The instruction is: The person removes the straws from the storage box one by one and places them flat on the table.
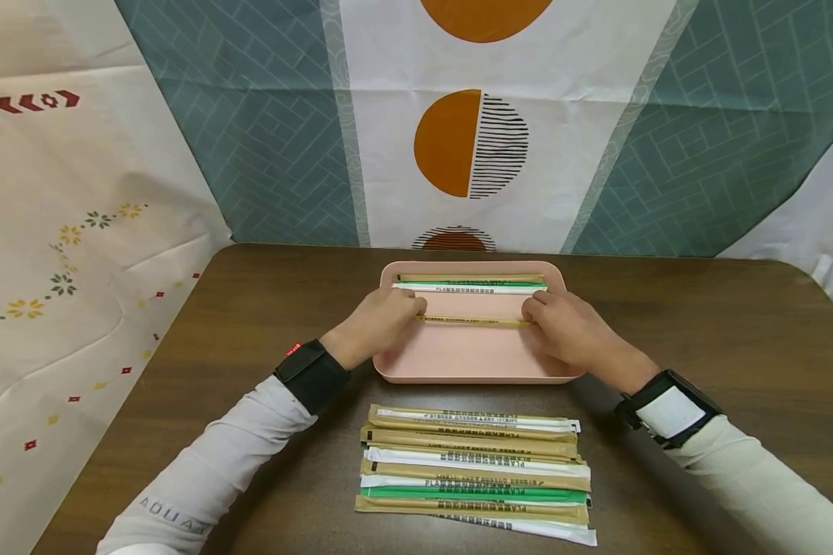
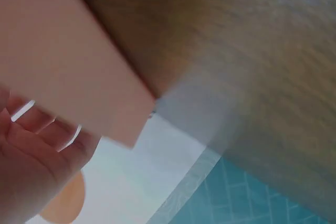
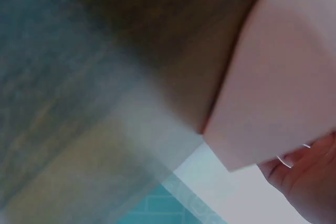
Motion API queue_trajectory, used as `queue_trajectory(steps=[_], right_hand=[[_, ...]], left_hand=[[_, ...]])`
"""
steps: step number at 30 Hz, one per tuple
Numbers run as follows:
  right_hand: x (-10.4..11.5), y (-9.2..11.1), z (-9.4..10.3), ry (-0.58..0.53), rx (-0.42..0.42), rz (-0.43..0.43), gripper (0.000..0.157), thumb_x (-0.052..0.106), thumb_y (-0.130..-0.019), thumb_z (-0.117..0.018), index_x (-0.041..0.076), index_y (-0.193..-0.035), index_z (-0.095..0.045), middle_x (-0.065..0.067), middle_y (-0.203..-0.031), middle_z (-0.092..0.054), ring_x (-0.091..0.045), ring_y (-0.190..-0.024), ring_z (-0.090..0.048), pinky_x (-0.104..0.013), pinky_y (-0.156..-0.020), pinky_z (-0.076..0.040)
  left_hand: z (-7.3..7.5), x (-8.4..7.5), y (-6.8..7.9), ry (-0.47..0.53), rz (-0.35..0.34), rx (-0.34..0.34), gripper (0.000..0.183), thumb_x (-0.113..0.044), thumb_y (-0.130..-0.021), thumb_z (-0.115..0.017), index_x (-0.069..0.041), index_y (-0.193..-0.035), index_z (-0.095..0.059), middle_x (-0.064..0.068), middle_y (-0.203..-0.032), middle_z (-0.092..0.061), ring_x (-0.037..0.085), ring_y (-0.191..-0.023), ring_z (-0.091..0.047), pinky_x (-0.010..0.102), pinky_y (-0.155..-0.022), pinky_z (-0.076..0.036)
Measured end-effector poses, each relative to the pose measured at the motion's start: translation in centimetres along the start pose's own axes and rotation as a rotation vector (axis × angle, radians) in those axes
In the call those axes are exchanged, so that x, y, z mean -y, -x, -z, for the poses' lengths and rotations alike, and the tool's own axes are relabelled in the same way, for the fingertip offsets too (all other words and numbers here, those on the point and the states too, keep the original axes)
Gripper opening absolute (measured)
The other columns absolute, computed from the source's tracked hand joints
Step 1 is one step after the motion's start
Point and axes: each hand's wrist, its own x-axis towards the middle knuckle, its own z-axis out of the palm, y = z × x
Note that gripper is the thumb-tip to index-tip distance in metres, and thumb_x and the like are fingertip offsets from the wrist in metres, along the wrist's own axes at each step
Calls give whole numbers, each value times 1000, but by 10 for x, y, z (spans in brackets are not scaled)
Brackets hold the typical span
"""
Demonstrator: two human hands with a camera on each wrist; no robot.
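A brown paper-wrapped straw (image 1: 475,321) lies level across the pink tray (image 1: 472,354), its ends held at the fingertips of both hands. My left hand (image 1: 383,320) pinches the left end, and my right hand (image 1: 569,327) the right end. Along the tray's far side lie several wrapped straws (image 1: 470,287) in brown, green and white. In the left wrist view the tray's outer wall (image 2: 79,61) hides most fingertips of the left hand (image 2: 42,156). The right wrist view has the tray wall (image 3: 283,77) hiding the straw and part of the right hand (image 3: 310,182).
In front of the tray, several wrapped straws (image 1: 475,469) in brown, white and green lie side by side on the dark wooden table (image 1: 291,285). A patterned cloth (image 1: 278,139) hangs behind the table's far edge; a pale cloth (image 1: 97,270) is at the left.
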Motion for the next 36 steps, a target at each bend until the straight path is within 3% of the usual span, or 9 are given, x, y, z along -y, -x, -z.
queue_trajectory(steps=[4, 8, 12, 15, 16, 19, 26, 36], right_hand=[[7, 11, 15, -12, -69, 7, 17, -5, -77, -74, 2, -86, -62, -8, -80, -59, -22, -72, -51, -36, -63, -46], [17, 28, 33, -21, -167, 45, 24, -7, -71, -79, 3, -87, -63, -7, -81, -59, -21, -71, -50, -35, -61, -45], [30, 50, 48, -21, -228, 102, 34, -7, -63, -83, 3, -89, -64, -6, -83, -60, -21, -73, -51, -36, -61, -47], [42, 67, 54, -27, -255, 140, 7, 10, -90, -67, 4, -91, -63, -6, -85, -61, -21, -75, -53, -38, -63, -48], [47, 72, 55, -28, -260, 146, 15, 17, -97, -57, 5, -91, -64, -5, -85, -61, -21, -75, -53, -38, -63, -48], [63, 86, 52, -37, -273, 152, 50, 32, -105, -22, 8, -91, -64, -1, -85, -60, -18, -75, -52, -36, -63, -46], [93, 110, 35, -74, -275, 142, 47, 34, -106, -25, 14, -90, -64, 8, -84, -57, -11, -73, -50, -27, -62, -41], [98, 116, 25, -64, -263, 141, 48, 33, -107, -24, 15, -88, -64, 8, -84, -56, -12, -75, -51, -29, -62, -40]], left_hand=[[13, -6, 14, 85, -25, -62, 9, -10, -89, -70, -7, -97, -71, 6, -91, -68, 17, -79, -65, 29, -69, -52], [30, -15, 36, 166, -94, -158, 11, -12, -86, -73, -6, -95, -71, 3, -86, -66, 14, -73, -61, 29, -68, -50], [41, -27, 58, 145, -175, -254, 14, -14, -84, -76, -7, -95, -73, 2, -83, -65, 14, -72, -59, 30, -68, -49], [42, -38, 74, 124, -219, -300, 14, -15, -82, -77, -8, -94, -74, 1, -81, -64, 14, -73, -58, 30, -69, -49], [42, -41, 79, 125, -228, -308, 15, -16, -82, -78, -8, -94, -74, 0, -81, -64, 13, -73, -58, 30, -69, -49], [38, -51, 96, 133, -252, -311, 15, -16, -82, -78, -8, -94, -74, 0, -81, -62, 12, -73, -56, 28, -67, -46], [24, -65, 127, 122, -279, -290, 13, -16, -80, -79, -14, -89, -69, -6, -78, -58, 10, -72, -51, 24, -64, -39], [13, -71, 133, 132, -254, -242, 9, -14, -82, -76, -16, -86, -69, -6, -84, -60, 11, -78, -52, 26, -69, -43]])
